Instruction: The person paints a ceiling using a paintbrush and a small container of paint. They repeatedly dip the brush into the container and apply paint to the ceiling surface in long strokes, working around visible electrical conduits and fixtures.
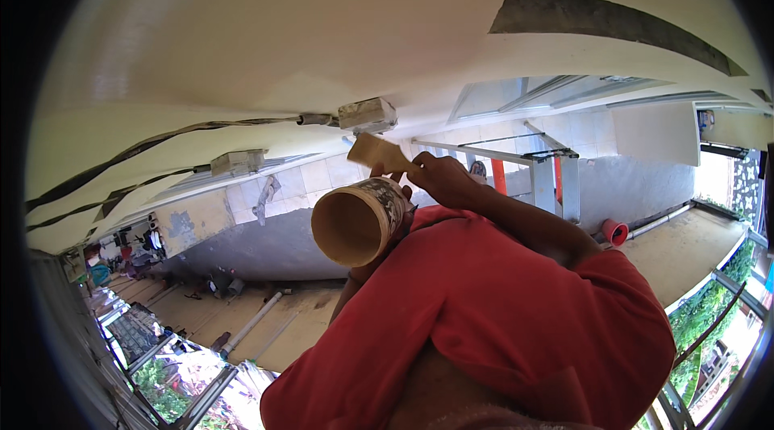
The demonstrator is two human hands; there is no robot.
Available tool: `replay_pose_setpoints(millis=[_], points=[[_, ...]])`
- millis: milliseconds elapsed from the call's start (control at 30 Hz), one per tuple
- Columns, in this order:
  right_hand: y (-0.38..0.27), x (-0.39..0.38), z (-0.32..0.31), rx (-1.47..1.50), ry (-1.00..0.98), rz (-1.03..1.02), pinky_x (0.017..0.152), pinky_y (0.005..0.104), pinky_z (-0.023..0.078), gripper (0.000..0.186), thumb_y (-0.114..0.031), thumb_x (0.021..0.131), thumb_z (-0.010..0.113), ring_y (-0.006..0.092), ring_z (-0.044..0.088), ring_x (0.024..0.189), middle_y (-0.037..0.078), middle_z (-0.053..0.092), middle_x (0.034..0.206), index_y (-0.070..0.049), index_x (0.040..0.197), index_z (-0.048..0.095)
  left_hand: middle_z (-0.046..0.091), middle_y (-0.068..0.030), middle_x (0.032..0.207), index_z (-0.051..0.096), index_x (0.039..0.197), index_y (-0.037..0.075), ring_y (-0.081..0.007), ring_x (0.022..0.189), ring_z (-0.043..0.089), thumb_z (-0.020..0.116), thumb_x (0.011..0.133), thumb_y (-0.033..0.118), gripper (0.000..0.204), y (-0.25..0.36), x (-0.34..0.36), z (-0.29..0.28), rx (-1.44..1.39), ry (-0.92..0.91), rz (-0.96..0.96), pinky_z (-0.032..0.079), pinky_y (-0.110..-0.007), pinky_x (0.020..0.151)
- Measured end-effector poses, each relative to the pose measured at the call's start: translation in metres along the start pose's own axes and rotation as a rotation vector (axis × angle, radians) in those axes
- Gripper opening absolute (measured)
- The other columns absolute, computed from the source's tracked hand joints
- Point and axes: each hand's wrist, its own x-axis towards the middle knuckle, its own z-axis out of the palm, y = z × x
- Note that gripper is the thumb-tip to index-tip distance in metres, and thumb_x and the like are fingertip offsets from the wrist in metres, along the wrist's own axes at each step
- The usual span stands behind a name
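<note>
My right hand (445, 180) is closed round the handle of a wide, flat paintbrush (375, 152), its cream-coated head pointing up and left. Just below it, my left hand (408, 198) grips a paint tub (351, 223), partly hidden behind it. The tub is tilted so that its cream-stained inside faces me; its outer wall is patterned and smeared. Beyond the brush, a pale, paint-spattered electrical box (368, 114) with a cable running into it hangs at the cream-painted surface (266, 43). The brush head is near the box; whether they touch I cannot tell.
A second box (238, 161) hangs on another dark cable to the left. Right of me stand a metal frame with red legs (500, 177) and a white panel (657, 133). A red bucket (615, 231) and pipes (254, 321) lie lower down. A bare grey strip (605, 22) crosses the cream surface.
</note>
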Motion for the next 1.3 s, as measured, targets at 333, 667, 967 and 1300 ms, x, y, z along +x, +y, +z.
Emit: replay_pose_setpoints(millis=[333,667,967,1300], points=[[-0.001,-0.003,-0.087,0.200,0.999,-0.226,0.061,0.0429,0.058,0.028,-0.007,0.106,0.074,0.0391,0.076,0.073,0.019,0.073,0.091,0.005,0.122,0.056,0.021,-0.0127,0.183,0.028,0.177,0.026,-0.0356,0.151,0.045,0.059,0.112,0.051,0.077,0.008,0.019,0.012,0.171,-0.048,-0.011,0.052,-0.061,0.117],[0.018,0.046,-0.117,0.245,0.936,0.031,0.061,0.0572,0.056,0.029,-0.027,0.114,0.062,0.0510,0.073,0.074,0.025,0.074,0.085,-0.001,0.108,0.049,0.028,-0.0091,0.182,0.033,0.175,0.026,-0.0359,0.150,0.045,0.072,0.105,0.047,0.083,0.003,0.027,0.035,0.237,0.125,0.084,0.055,-0.059,0.103],[0.047,0.040,-0.081,0.236,0.896,0.064,0.055,0.0493,0.050,0.024,-0.018,0.116,0.058,0.0471,0.069,0.064,0.023,0.067,0.074,-0.001,0.104,0.048,0.028,-0.0066,0.183,0.031,0.176,0.028,-0.0354,0.150,0.045,0.068,0.107,0.051,0.082,0.013,0.031,0.020,0.246,0.106,0.075,0.054,-0.062,0.101],[0.064,-0.007,-0.025,0.384,0.910,0.060,0.062,0.0453,0.057,0.024,-0.020,0.109,0.073,0.0366,0.076,0.071,0.020,0.072,0.083,0.001,0.115,0.064,0.031,-0.0071,0.182,0.032,0.176,0.028,-0.0363,0.150,0.047,0.071,0.105,0.049,0.083,0.012,0.040,0.014,0.300,0.067,-0.006,0.053,-0.059,0.101]])
